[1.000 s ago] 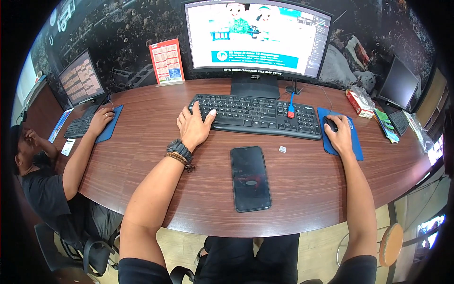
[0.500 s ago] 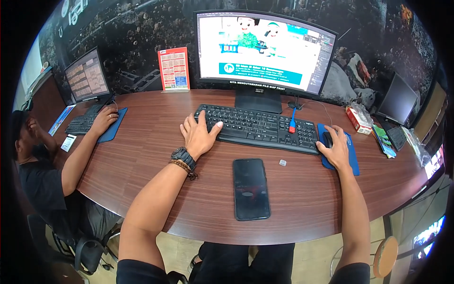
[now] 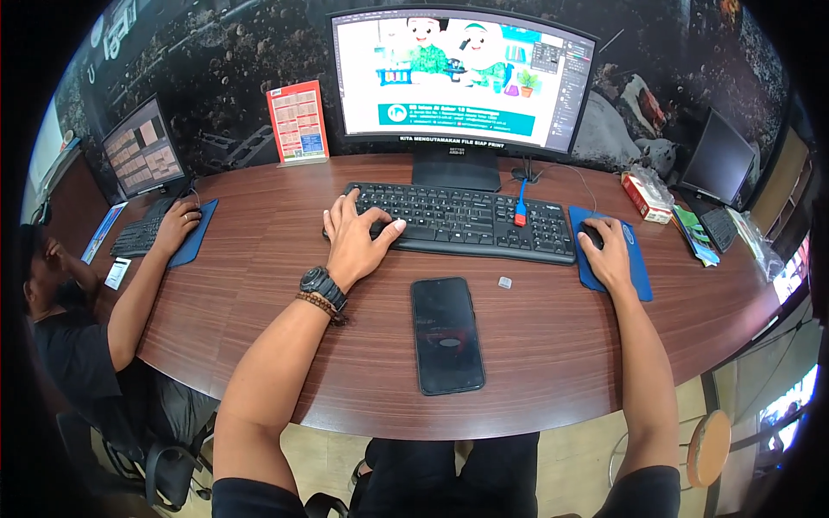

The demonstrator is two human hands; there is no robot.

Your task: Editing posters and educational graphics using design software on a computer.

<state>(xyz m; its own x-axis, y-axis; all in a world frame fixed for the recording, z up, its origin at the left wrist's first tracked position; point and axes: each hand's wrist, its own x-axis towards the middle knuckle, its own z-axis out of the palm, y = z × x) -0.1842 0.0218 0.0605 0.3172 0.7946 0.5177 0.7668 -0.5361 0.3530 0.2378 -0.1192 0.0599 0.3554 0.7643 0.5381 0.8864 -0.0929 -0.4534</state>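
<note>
The left hand [image 3: 354, 244] was spread, gripping nothing, fingers over the left end of the black keyboard [image 3: 462, 216]; the right hand [image 3: 610, 257] grasped the black mouse [image 3: 591, 234] on a blue pad [image 3: 637, 259]. Nearer, a phone [image 3: 447, 337] lay on the counter [image 3: 544, 363].

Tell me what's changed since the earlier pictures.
The left hand has bent its forefinger toward the thumb, over the keyboard. The illustration on the monitor now shows a potted plant and purple flask. The right hand stays at the mouse; the phone lies as before.
</note>
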